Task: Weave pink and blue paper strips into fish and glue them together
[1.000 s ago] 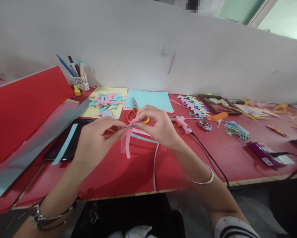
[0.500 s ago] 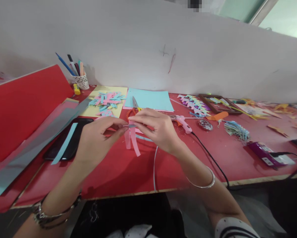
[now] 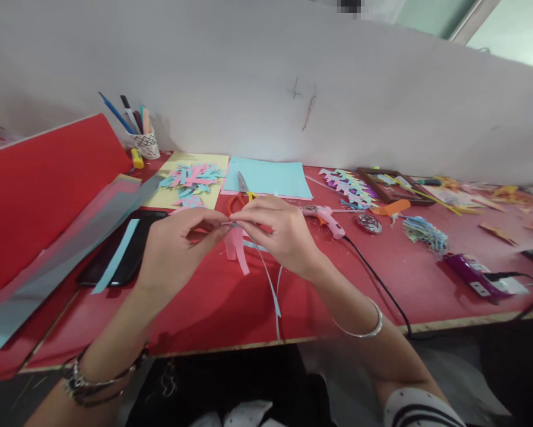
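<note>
My left hand (image 3: 171,252) & right hand (image 3: 279,234) both pinch shut on thin pink paper strips (image 3: 237,246) w/ a blue strip (image 3: 266,279) trailing to 5 o'clock over the red desk (image 3: 382,279), mid-joining I'd say; next needs steady alignment.

Over the red counter (image 3: 382,279), the left hand (image 3: 173,255) and the right hand (image 3: 279,234) meet fingertip to fingertip, both pinching a pink paper strip (image 3: 238,249) whose ends hang down between them. A thin light blue strip (image 3: 266,279) trails from the same pinch toward the counter's near edge. Behind the hands lie orange-handled scissors (image 3: 242,193), a light blue paper sheet (image 3: 269,177) and a yellow sheet with cut pink and blue pieces (image 3: 193,178). A pink glue gun (image 3: 326,219) lies just right of the right hand, its black cord running off the edge. A black phone (image 3: 115,252) lies left.
</note>
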A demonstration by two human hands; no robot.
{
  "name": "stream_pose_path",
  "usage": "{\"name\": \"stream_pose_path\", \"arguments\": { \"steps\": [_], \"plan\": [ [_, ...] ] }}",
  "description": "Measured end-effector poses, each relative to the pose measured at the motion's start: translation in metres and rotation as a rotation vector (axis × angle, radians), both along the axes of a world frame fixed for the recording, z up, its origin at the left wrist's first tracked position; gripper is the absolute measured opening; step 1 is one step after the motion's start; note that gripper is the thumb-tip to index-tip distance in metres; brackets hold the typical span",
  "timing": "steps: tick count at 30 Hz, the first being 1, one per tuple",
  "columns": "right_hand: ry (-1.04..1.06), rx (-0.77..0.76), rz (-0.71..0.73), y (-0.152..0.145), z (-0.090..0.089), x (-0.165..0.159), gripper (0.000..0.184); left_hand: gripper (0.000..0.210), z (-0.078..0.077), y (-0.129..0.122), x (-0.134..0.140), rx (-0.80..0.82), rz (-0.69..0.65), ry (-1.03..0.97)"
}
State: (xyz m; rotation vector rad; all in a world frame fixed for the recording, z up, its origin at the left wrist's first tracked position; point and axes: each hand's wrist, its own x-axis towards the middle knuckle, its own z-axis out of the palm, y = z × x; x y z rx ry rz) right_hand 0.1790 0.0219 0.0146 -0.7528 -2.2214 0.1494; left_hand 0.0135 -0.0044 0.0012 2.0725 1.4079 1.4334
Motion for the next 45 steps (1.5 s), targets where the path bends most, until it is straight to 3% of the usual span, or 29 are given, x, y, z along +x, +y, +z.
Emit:
{"name": "stream_pose_path", "arguments": {
  "steps": [16,24,30,32,36,38,40,42,45],
  "plan": [
    [-0.134,-0.089,-0.015,0.003,0.0,0.003,0.02,0.007,0.001,0.001,0.002,-0.039,-0.003,0.013],
    [-0.171,-0.1,0.037,0.006,-0.001,0.001,0.019,0.019,-0.006,0.006,0.0,0.195,0.039,0.326],
    [-0.076,-0.209,0.064,0.011,0.0,0.002,0.015,0.016,-0.005,0.005,-0.003,0.286,0.023,0.379],
    [0.029,-0.207,0.025,0.016,-0.001,0.006,0.013,0.014,-0.003,0.004,-0.008,0.315,0.048,0.365],
    [0.256,-0.141,-0.242,0.034,-0.013,0.015,0.02,0.013,0.001,0.004,-0.028,0.308,0.222,0.369],
    [0.14,-0.181,-0.315,0.042,-0.023,0.018,0.022,0.014,0.002,0.004,-0.038,0.319,0.353,0.372],
    [-0.152,-0.305,-0.315,0.046,-0.036,0.016,0.022,0.016,0.002,0.005,-0.046,0.312,0.45,0.349],
    [-0.421,-0.432,-0.311,0.047,-0.047,0.011,0.026,0.016,0.001,0.005,-0.049,0.273,0.469,0.298],
    [-0.559,-0.501,-0.334,0.045,-0.056,0.006,0.026,0.013,-0.003,0.004,-0.05,0.211,0.433,0.217]
  ]
}}
